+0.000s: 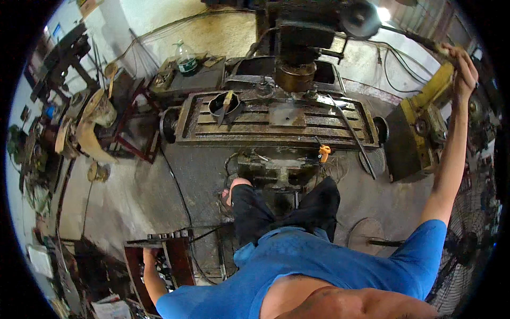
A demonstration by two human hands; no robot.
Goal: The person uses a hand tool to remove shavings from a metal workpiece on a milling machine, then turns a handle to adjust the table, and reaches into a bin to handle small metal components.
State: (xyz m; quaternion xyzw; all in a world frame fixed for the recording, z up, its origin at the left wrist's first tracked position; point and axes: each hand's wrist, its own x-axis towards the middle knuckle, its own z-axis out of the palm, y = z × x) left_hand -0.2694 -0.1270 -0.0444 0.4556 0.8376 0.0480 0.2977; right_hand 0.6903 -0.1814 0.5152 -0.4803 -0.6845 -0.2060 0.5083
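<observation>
"So, where is the lever (pixel 409 35) you're working with?"

"Up at your right, running out from the round hub (pixel 360 20) of the big machine."

"And your right hand (pixel 463 68)?"

"Your arm is stretched up to it, fingers curled closed around the lever's outer end."

"What about your left hand (pixel 149 252)?"

"It's down at the brown box (pixel 178 260) on your left. Its fingers are hidden, so I can't tell how far open it is or whether it has hold of anything."

"What's under the machine's head?"

"A round brass-coloured part (pixel 295 77), above a flat plate (pixel 287 115) on the slotted table (pixel 239 142). Left of the plate sits a black bowl (pixel 217 105); at the right, a long bar (pixel 355 137) slants over the table's front edge."

"Farther off?"

"A clear bottle (pixel 186 59) on the bench (pixel 199 80) behind."
</observation>
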